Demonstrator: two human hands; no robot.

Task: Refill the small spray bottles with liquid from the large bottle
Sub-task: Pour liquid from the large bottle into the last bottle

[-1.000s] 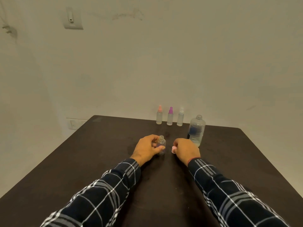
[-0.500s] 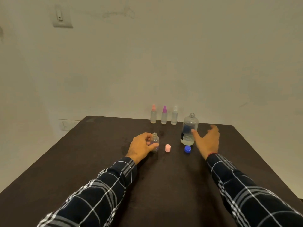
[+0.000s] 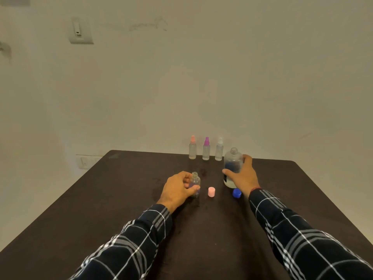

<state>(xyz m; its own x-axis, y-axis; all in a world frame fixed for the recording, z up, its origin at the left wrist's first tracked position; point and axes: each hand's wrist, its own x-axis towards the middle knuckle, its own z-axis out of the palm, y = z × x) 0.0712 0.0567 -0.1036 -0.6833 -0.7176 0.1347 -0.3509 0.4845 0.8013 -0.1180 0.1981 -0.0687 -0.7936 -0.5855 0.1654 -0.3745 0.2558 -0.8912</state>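
Note:
A small clear bottle (image 3: 195, 181) with no cap stands upright on the dark table (image 3: 101, 199), and my left hand (image 3: 177, 188) grips it from the left. The large clear bottle (image 3: 232, 164), uncapped and partly filled, stands to the right; my right hand (image 3: 243, 176) is wrapped around its right side. A pink cap (image 3: 211, 192) lies between the two bottles. A blue cap (image 3: 236, 193) lies just in front of the large bottle, beside my right wrist.
Three small spray bottles stand in a row at the table's far edge by the wall: one with a pink top (image 3: 192, 150), one with a purple top (image 3: 206, 151), one with a white top (image 3: 219, 151).
My right hand set down the pink cap, moved right with fingers spread, and has now closed around the large bottle. My left hand kept hold of the small bottle.

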